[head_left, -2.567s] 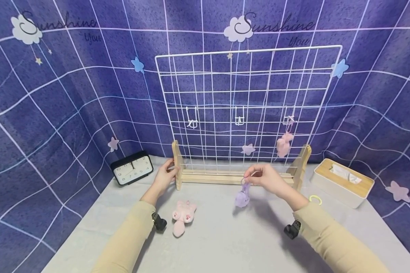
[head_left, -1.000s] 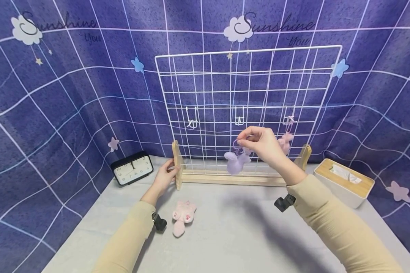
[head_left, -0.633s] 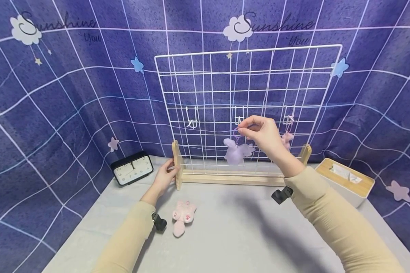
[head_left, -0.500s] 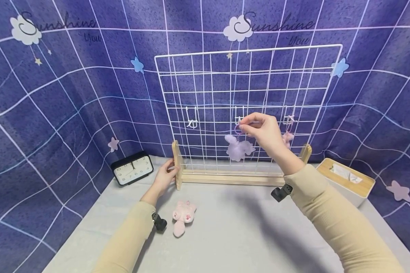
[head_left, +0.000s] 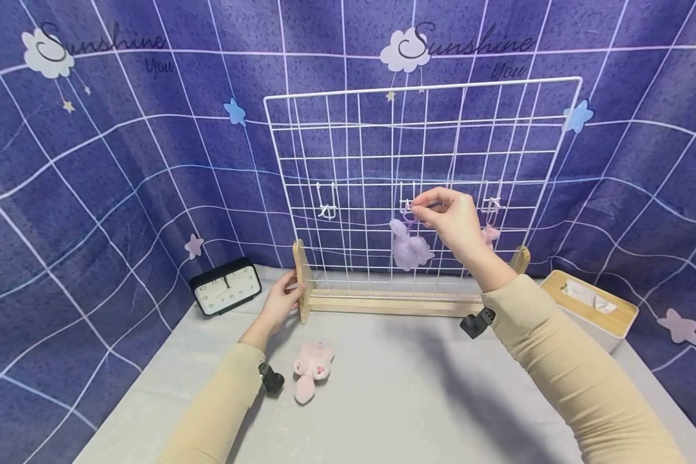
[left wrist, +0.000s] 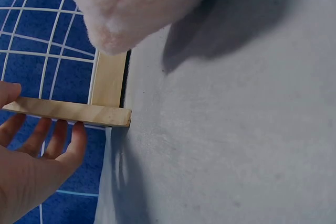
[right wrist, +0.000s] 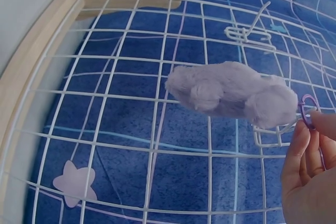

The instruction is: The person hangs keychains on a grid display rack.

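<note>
My right hand pinches the purple ring of a fluffy purple plush keychain between thumb and fingers. The plush dangles in front of a white wire grid panel, and its ring overlaps the middle hook in the head view. My left hand grips the left wooden leg of the panel's stand, thumb on one side and fingers on the other. On the table, near my left wrist, lies a pink plush keychain. Another pink plush hangs from the right hook, partly hidden by my right hand.
The left hook on the grid carries nothing. A black-framed clock stands left of the stand. At the right is a tissue box with a wooden lid, partly behind my sleeve. A patterned blue curtain closes off the back and sides.
My right hand has lifted the purple plush keychain from low over the table up to the middle hook. My left hand keeps its grip on the wooden leg.
</note>
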Motion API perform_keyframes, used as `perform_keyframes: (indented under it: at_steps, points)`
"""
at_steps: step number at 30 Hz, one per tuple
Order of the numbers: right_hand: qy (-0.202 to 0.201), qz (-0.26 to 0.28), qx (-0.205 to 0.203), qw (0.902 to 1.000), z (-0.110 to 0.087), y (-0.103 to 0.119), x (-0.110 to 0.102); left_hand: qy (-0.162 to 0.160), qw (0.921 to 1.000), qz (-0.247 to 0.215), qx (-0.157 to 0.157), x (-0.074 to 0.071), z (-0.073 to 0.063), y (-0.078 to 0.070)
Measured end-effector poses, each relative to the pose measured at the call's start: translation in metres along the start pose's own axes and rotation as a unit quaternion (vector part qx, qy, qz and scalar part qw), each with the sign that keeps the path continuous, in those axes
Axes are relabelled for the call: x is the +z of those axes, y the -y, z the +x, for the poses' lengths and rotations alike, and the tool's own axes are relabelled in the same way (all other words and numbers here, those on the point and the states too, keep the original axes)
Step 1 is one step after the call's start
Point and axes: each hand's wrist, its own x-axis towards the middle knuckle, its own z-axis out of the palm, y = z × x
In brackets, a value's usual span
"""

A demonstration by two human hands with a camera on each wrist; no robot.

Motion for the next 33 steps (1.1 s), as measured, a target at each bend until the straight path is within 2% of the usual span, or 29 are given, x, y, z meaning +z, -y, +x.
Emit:
perform_keyframes:
  at_steps: [17, 33]
  points:
    - [-0.007, -0.037, 0.022, 0.999, 0.009, -0.01, 0.003, -0.006, 0.9999, 0.008, -0.006, 0.0, 0.0, -0.001]
    - [-0.019, -0.035, 0.02, 0.999, 0.012, -0.013, 0.004, -0.001, 0.9999, 0.003, -0.01, 0.0, -0.004, -0.008]
